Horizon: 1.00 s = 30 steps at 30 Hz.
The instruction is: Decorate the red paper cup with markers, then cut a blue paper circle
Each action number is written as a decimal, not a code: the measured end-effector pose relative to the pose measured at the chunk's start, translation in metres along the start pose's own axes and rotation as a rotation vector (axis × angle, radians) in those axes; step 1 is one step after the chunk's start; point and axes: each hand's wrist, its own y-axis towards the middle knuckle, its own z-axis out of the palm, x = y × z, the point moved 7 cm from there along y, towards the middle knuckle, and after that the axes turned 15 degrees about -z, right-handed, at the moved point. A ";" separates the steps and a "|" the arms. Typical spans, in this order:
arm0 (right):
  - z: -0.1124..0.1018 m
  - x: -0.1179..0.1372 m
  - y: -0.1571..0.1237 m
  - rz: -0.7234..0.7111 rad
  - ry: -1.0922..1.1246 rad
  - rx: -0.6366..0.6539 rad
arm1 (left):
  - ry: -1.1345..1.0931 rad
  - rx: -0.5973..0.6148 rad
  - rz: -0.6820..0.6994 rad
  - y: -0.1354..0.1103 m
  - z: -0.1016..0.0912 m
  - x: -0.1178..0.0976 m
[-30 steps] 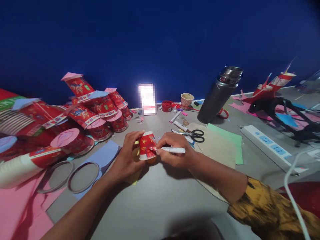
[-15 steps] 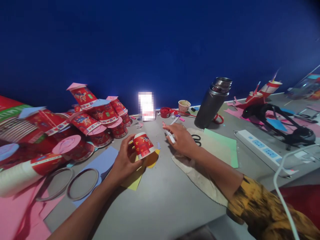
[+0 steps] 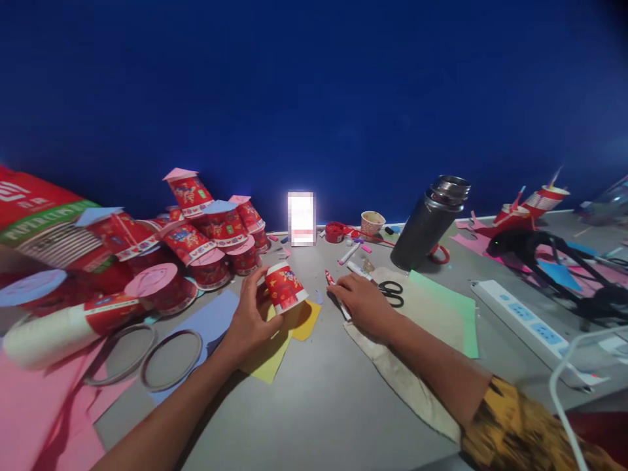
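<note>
Holding a cup (image 3: pixel 284 288) up, pen (image 3: pixel 338 296) on the table.
Head view: left hand (image 3: pixel 250 317) grips the cup above yellow paper (image 3: pixel 267 360). At its 3 o'clock, right hand (image 3: pixel 366 302) lies over the pen, grip unclear. Marking seems on hold; more would need a firm pen grip.

Bright panel (image 3: pixel 301 218) left of the flask (image 3: pixel 426 222) was pixelated, unreadable. Marker (image 3: pixel 330 279), nearer than flask: body hidden under right hand (image 3: pixel 366 302); grip on it could not be told. Left hand (image 3: pixel 250 320) covered paper cup's (image 3: pixel 285 288) near side. Bits (image 3: pixel 362 247) just left of flask were too small to identify.
</note>
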 end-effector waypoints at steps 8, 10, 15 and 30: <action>-0.006 -0.006 -0.005 -0.032 -0.015 -0.143 | -0.047 0.083 0.010 -0.001 0.005 -0.003; -0.011 -0.006 -0.007 -0.043 0.020 -0.222 | -0.037 0.081 0.004 -0.001 0.005 -0.003; -0.025 -0.006 -0.009 -0.060 0.058 -0.393 | -0.007 0.048 -0.004 -0.003 0.001 -0.003; -0.026 -0.028 -0.019 0.091 0.132 -0.478 | 0.059 0.024 0.071 -0.002 0.001 0.001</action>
